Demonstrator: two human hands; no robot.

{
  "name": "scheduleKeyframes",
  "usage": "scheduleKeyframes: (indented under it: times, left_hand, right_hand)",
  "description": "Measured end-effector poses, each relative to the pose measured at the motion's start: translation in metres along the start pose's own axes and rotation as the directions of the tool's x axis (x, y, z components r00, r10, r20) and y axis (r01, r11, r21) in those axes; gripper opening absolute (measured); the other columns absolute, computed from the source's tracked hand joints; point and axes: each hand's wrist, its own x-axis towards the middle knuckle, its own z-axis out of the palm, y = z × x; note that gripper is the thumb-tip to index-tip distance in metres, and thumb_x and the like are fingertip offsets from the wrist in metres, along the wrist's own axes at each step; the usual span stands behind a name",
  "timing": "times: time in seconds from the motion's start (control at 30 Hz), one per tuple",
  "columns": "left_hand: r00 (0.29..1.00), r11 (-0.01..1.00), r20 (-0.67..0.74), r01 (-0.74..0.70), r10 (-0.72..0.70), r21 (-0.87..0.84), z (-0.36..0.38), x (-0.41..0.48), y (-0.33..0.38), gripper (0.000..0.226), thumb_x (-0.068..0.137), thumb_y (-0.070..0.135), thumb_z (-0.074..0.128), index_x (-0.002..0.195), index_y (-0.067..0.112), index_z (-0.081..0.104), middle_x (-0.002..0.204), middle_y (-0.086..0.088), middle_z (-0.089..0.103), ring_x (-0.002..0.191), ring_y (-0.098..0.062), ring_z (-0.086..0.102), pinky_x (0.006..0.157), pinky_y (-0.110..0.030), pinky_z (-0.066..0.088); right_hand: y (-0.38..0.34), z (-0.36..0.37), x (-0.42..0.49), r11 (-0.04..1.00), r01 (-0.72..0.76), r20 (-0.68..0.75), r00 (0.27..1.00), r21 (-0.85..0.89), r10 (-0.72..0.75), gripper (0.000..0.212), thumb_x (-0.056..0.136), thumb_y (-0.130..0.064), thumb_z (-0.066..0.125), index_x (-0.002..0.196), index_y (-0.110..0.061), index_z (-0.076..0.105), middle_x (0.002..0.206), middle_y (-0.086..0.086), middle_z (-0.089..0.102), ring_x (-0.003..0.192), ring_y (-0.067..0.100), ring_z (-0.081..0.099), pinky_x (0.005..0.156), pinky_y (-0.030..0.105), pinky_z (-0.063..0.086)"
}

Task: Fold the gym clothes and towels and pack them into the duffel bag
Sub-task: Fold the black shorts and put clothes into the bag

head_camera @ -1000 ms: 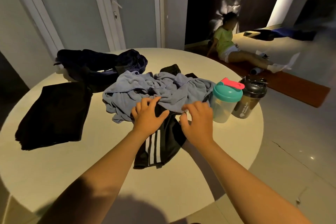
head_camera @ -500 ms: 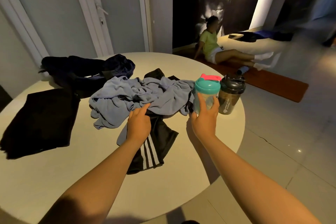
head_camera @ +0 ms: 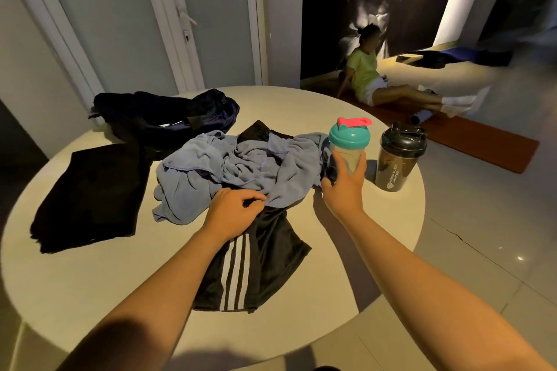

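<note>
Towel (head_camera: pixel 241 166) is dusty blue, shorts (head_camera: pixel 259 265) black with three white stripes, one shaker (head_camera: pixel 349 144) teal-lidded with a pink flip cap, the other shaker (head_camera: pixel 399 156) smoky black, surface (head_camera: pixel 90 274) cream.

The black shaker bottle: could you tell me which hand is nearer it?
Right. The right hand grips the teal-lidded shaker beside the black shaker bottle; the left hand holds the blue towel farther left.

Crumpled blue towel (head_camera: pixel 241 172) over striped black shorts (head_camera: pixel 259 256)
</note>
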Motion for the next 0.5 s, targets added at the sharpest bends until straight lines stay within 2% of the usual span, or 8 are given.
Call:
scheduleKeyframes:
  times: [0.1, 0.17, 0.23, 0.3, 0.37, 0.4, 0.43, 0.5]
  left_hand:
    - [0.961, 0.985, -0.220, -0.152, 0.167, 0.084, 0.001, 0.006, 0.003, 0.035, 0.094, 0.047, 0.049, 0.108, 0.032, 0.077, 0.100, 0.009, 0.067, 0.099, -0.021, 0.053, 0.091, -0.043, 0.047]
    - [0.968, 0.993, -0.225, -0.096, 0.108, 0.061, 0.002, 0.014, 0.010, 0.031, 0.099, 0.036, 0.056, 0.126, 0.028, 0.068, 0.122, 0.006, 0.056, 0.116, -0.020, 0.043, 0.098, -0.044, 0.045]
    - [0.995, 0.996, -0.093, -0.018, 0.026, 0.088, 0.003, 0.020, 0.014, 0.053, 0.096, 0.030, 0.062, 0.147, 0.028, 0.048, 0.148, 0.002, 0.038, 0.136, -0.022, 0.029, 0.111, -0.045, 0.039]
    - [0.999, 0.992, 0.026, 0.018, -0.022, 0.122, 0.004, 0.022, 0.016, 0.078, 0.091, 0.032, 0.067, 0.157, 0.034, 0.025, 0.160, 0.002, 0.021, 0.145, -0.024, 0.021, 0.114, -0.045, 0.035]
    - [0.996, 0.992, 0.078, 0.027, -0.037, 0.127, 0.003, 0.025, 0.015, 0.095, 0.088, 0.039, 0.072, 0.158, 0.043, 0.008, 0.156, 0.001, 0.020, 0.141, -0.028, 0.028, 0.111, -0.046, 0.038]
    - [0.994, 0.993, 0.095, 0.043, -0.053, 0.106, 0.002, 0.027, 0.013, 0.099, 0.086, 0.044, 0.073, 0.157, 0.047, 0.004, 0.152, -0.001, 0.024, 0.138, -0.028, 0.034, 0.109, -0.046, 0.040]
    - [0.990, 0.995, 0.120, 0.068, -0.076, 0.074, -0.001, 0.029, 0.013, 0.098, 0.085, 0.050, 0.073, 0.156, 0.050, 0.005, 0.150, -0.003, 0.027, 0.136, -0.028, 0.038, 0.108, -0.046, 0.041]
    - [0.982, 0.994, 0.152, 0.112, -0.110, -0.005, -0.006, 0.035, 0.013, 0.081, 0.084, 0.058, 0.068, 0.152, 0.049, 0.025, 0.145, -0.006, 0.042, 0.130, -0.029, 0.047, 0.103, -0.047, 0.046]
  right_hand:
    - [-0.017, 0.009, -0.017, 0.996, 0.000, -0.142, 0.990, -0.091, -0.013, 0.054, 0.094, -0.029, 0.062, 0.145, -0.024, 0.045, 0.147, 0.016, 0.030, 0.135, 0.035, 0.029, 0.113, 0.051, 0.033]
    - [-0.028, 0.025, -0.025, 0.994, 0.058, 0.015, 0.998, -0.087, -0.057, 0.061, 0.095, -0.044, 0.058, 0.150, -0.026, 0.039, 0.137, 0.016, 0.043, 0.125, 0.033, 0.040, 0.105, 0.047, 0.039]
    - [-0.037, 0.042, -0.026, 0.998, 0.066, 0.218, 0.974, -0.003, -0.064, 0.073, 0.091, -0.055, 0.055, 0.154, -0.030, 0.029, 0.135, 0.014, 0.053, 0.120, 0.032, 0.050, 0.096, 0.043, 0.046]
    - [-0.044, 0.052, -0.022, 0.996, 0.050, 0.288, 0.955, 0.070, -0.069, 0.061, 0.092, -0.041, 0.058, 0.148, -0.026, 0.040, 0.130, 0.010, 0.060, 0.113, 0.030, 0.058, 0.086, 0.038, 0.048]
    - [-0.054, 0.055, -0.017, 0.989, 0.001, 0.240, 0.970, 0.149, -0.037, 0.027, 0.096, -0.013, 0.055, 0.122, -0.014, 0.061, 0.109, 0.008, 0.066, 0.100, 0.029, 0.062, 0.074, 0.030, 0.042]
    - [-0.061, 0.055, -0.015, 0.984, -0.016, 0.205, 0.979, 0.178, -0.021, 0.020, 0.096, -0.004, 0.051, 0.108, -0.012, 0.065, 0.099, 0.007, 0.065, 0.090, 0.027, 0.060, 0.070, 0.029, 0.038]
    - [-0.069, 0.054, -0.012, 0.980, -0.009, 0.160, 0.987, 0.198, -0.023, 0.021, 0.096, 0.000, 0.048, 0.098, -0.012, 0.065, 0.093, 0.006, 0.064, 0.083, 0.025, 0.057, 0.069, 0.029, 0.037]
    - [-0.092, 0.051, -0.006, 0.971, 0.063, 0.125, 0.988, 0.233, -0.094, 0.023, 0.098, -0.001, 0.044, 0.103, -0.011, 0.064, 0.102, 0.010, 0.063, 0.087, 0.024, 0.056, 0.073, 0.035, 0.041]
